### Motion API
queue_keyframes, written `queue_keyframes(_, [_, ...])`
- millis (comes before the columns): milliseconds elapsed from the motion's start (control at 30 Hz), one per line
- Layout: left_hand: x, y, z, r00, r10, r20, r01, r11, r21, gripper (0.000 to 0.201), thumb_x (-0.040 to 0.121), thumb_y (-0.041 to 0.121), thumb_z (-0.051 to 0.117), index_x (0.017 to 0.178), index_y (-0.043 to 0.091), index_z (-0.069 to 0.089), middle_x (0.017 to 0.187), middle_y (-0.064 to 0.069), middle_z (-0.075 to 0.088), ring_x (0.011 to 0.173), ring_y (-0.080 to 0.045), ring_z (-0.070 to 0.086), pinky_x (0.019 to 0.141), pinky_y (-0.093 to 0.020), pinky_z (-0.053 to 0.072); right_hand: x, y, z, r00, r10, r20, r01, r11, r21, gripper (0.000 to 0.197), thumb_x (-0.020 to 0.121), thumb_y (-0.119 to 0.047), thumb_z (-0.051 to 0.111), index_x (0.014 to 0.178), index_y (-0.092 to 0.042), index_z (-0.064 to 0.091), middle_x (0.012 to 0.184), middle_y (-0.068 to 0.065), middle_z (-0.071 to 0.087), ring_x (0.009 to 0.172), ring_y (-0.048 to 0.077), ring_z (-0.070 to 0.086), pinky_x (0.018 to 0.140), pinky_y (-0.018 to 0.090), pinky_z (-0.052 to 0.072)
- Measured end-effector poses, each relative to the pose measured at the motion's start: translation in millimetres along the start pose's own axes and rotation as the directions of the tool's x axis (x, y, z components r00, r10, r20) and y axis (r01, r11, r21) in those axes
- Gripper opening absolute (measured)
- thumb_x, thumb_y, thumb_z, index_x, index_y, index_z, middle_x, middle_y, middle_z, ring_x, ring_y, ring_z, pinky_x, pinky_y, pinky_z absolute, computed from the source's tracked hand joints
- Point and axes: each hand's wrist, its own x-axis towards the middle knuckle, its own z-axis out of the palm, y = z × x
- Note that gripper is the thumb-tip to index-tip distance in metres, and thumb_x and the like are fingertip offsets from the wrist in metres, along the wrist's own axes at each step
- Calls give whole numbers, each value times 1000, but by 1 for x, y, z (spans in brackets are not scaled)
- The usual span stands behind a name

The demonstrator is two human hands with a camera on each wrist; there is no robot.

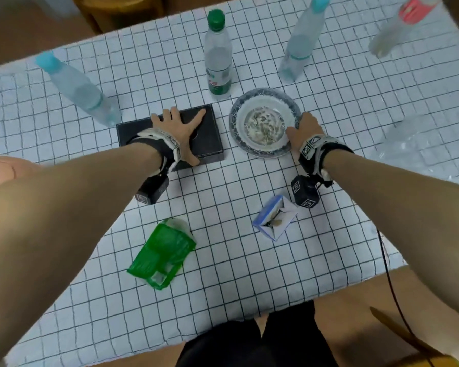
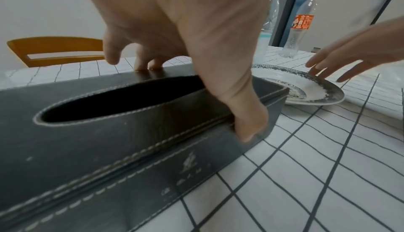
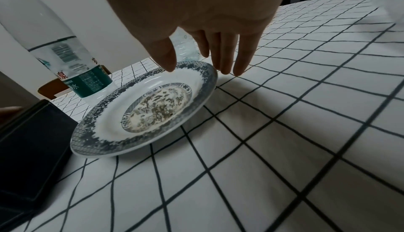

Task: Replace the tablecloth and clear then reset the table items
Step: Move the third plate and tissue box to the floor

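A white tablecloth [image 1: 223, 192] with a dark grid covers the table. On it lies a black leather tissue box [image 1: 210, 144] with an oval slot [image 2: 118, 101]. My left hand [image 1: 180, 133] spans the box: the thumb [image 2: 249, 126] hooks down its near side, and the fingers [image 2: 142, 64] press its far top edge. Right of the box sits a blue-rimmed plate [image 1: 265, 152] holding food scraps [image 3: 157, 109]. My right hand [image 1: 300, 125] hovers over the plate's right rim [image 3: 207, 75] with straight fingers, holding nothing.
A green-capped bottle [image 1: 217, 54] stands behind the box and plate. Blue-capped bottles [image 1: 74, 86] [image 1: 302, 41] and a red-labelled one [image 1: 403, 22] stand around. A green plastic wrapper [image 1: 162, 255] and a small folded paper box [image 1: 274, 218] lie nearer me. A wooden chair [image 2: 56, 50] is beyond.
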Motion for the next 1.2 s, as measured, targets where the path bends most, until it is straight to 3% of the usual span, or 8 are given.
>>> queue_keyframes(167, [-14,-1,-11,1000,11,-28,-9,998,61,138,47,80,72,150,44,-13,141,-26,28,129,-41,31,106,-59,27,16,-10,-5,998,8,66,-4,998,-60,58,91,-30,58,135,1,36,136,19,44,113,37,55,89,45,51])
queue_keyframes(300, [-24,3,-18,999,-50,-17,51,996,79,139,46,81,71,149,45,-15,141,-25,27,129,-40,31,106,-58,26,31,-15,-9,994,17,107,-2,991,-137,68,89,-28,65,139,1,31,141,20,36,122,38,49,90,44,45])
queue_keyframes(400, [-34,12,-18,994,-105,20,103,991,83,140,45,81,72,148,45,-16,143,-27,26,130,-41,30,106,-58,24,43,-11,-9,993,2,119,11,994,-106,72,87,-31,69,138,2,30,139,20,41,122,37,49,91,42,45])
queue_keyframes(633, [-57,41,-17,968,-229,99,221,971,92,142,43,83,70,148,44,-17,141,-27,28,129,-42,33,106,-58,27,59,-15,-26,973,-87,214,58,989,139,50,96,-20,55,135,1,32,120,19,55,109,34,57,79,37,43])
queue_keyframes(767, [-80,47,-16,952,-296,83,288,953,96,142,42,81,72,149,44,-12,138,-26,31,125,-40,36,104,-54,30,53,-25,-30,963,-216,163,184,964,192,41,99,-18,44,134,-1,32,84,3,42,89,25,47,76,39,44])
queue_keyframes(867, [-101,46,-14,939,-336,80,330,941,76,143,41,80,74,150,43,-11,136,-26,32,124,-40,36,103,-55,31,43,-29,-30,959,-244,144,220,961,167,36,100,-21,45,130,-4,36,94,9,50,94,29,56,85,43,51])
queue_keyframes(1067, [-165,32,1,895,-440,72,439,898,31,144,41,80,75,150,43,-12,133,-23,33,122,-39,37,102,-54,32,-2,-55,-23,926,-357,121,324,918,228,36,97,-28,49,125,-6,43,112,16,58,98,33,60,80,40,50])
queue_keyframes(1200, [-219,15,20,865,-495,80,498,867,-17,144,42,81,74,150,43,-14,137,-25,32,127,-40,35,104,-53,32,-46,-80,-19,890,-440,120,413,889,201,38,96,-31,50,127,-9,45,105,10,56,92,28,58,76,33,45])
